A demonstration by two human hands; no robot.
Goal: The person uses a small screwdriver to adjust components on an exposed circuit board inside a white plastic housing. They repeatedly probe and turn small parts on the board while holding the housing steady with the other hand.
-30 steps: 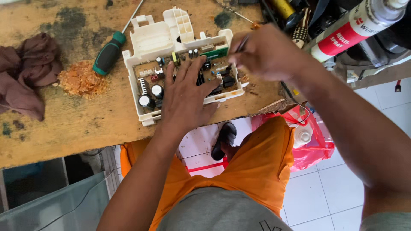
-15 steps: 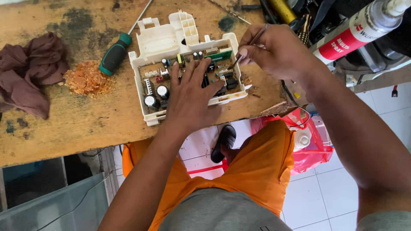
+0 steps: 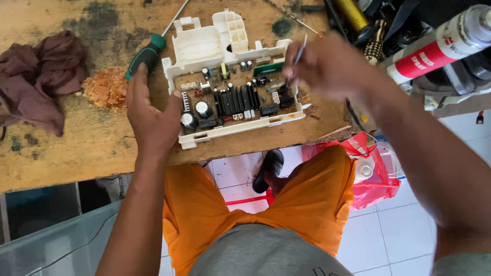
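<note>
I see my left hand (image 3: 151, 110) lying open against the left edge of the circuit board (image 3: 236, 99) in its white housing on the wooden bench (image 3: 61, 143), while my right hand (image 3: 327, 64) pinches a thin tool (image 3: 300, 50) above its right end.

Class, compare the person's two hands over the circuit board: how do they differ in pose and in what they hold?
The left hand lies open and flat against the left edge of the circuit board, holding nothing. The right hand is raised at the board's right end, fingers pinched on a thin tool. Both are bare and close to the board.
</note>
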